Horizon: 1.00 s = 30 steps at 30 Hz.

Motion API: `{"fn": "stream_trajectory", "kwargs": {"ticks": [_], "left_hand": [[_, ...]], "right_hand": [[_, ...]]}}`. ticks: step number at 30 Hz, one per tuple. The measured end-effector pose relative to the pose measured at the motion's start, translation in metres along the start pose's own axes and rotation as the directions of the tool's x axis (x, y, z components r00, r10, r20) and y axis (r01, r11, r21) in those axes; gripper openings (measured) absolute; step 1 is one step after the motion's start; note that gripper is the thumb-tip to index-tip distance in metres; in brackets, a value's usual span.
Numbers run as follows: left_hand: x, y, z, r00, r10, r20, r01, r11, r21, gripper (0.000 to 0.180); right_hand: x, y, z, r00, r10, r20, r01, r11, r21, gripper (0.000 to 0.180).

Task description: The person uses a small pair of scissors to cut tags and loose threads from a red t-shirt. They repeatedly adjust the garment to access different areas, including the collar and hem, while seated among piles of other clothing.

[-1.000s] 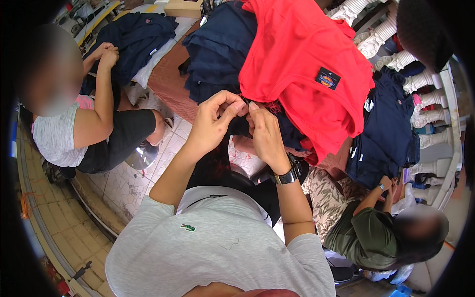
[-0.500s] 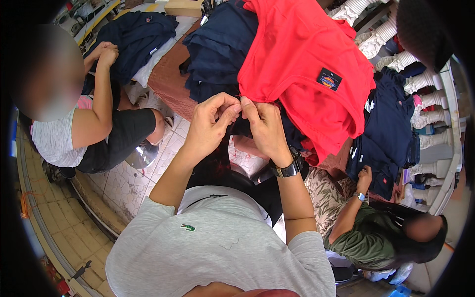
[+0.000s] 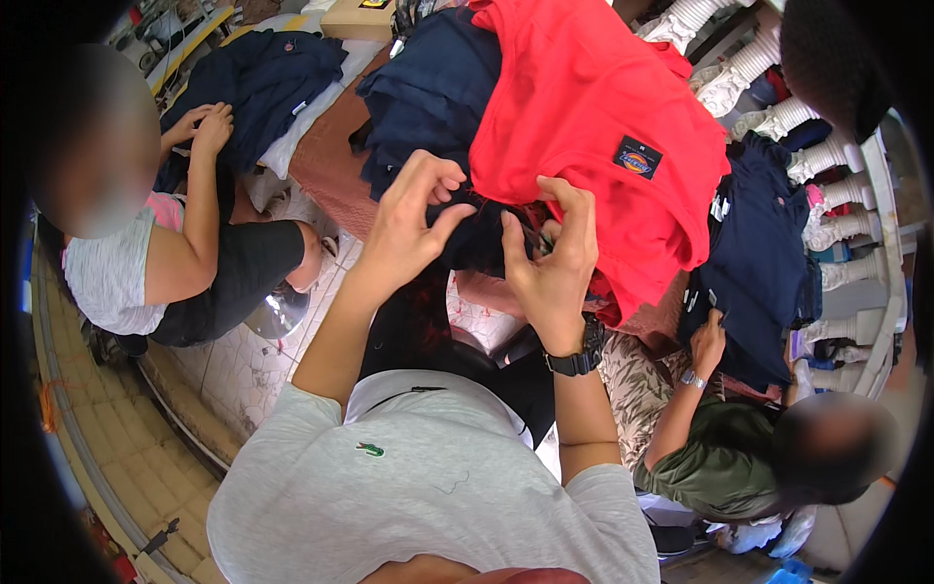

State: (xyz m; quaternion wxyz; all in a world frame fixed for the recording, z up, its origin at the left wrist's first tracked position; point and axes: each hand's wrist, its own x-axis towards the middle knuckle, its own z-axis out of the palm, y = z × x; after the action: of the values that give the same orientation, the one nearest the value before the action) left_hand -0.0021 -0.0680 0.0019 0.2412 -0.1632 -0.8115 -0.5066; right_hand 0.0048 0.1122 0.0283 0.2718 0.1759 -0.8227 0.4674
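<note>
Two bare hands hang at the near edge of a red garment (image 3: 574, 107), which lies loosely spread across the table (image 3: 331, 190), partly over a pile of navy garments (image 3: 418, 92). The left hand (image 3: 413, 224) has its thumb held away from its curled fingers, with nothing visible between them. The right hand (image 3: 556, 268) has thumb and forefinger spread; its other fingers curl inward near a small dark shape, and I cannot tell whether they grip it.

As for what is done, a dark label patch (image 3: 637, 157) is already fixed on the red garment, and the cloth looks made up rather than in loose pieces. What look like red threads (image 3: 530, 208) show at the edge by the right hand, so that part seems not fully tidy. The red garment is not folded or stacked. How many of the navy pieces are finished cannot be told.

To the right, a co-worker's hand (image 3: 708, 343) touches another navy stack (image 3: 754, 263); to the left, another person's hands (image 3: 209, 128) are beside a navy garment (image 3: 263, 83).
</note>
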Motion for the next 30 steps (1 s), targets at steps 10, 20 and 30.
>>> {"fn": "stream_trajectory", "kwargs": {"ticks": [10, 20, 30], "left_hand": [[-0.002, -0.016, 0.02, 0.978, 0.093, -0.185, -0.092, 0.996, 0.015, 0.011], [0.003, -0.021, 0.012, 0.96, 0.067, -0.272, -0.086, 0.994, -0.062, 0.009], [-0.004, -0.016, 0.006, 0.975, 0.119, -0.189, -0.133, 0.989, -0.066, 0.007]], "right_hand": [[-0.014, 0.002, 0.011, 0.995, 0.096, 0.009, -0.097, 0.993, 0.073, 0.039], [-0.006, 0.011, 0.026, 0.991, -0.103, -0.085, 0.11, 0.991, 0.079, 0.019], [-0.018, 0.007, 0.032, 0.8, 0.3, 0.52, -0.521, 0.777, 0.353, 0.047]]}}
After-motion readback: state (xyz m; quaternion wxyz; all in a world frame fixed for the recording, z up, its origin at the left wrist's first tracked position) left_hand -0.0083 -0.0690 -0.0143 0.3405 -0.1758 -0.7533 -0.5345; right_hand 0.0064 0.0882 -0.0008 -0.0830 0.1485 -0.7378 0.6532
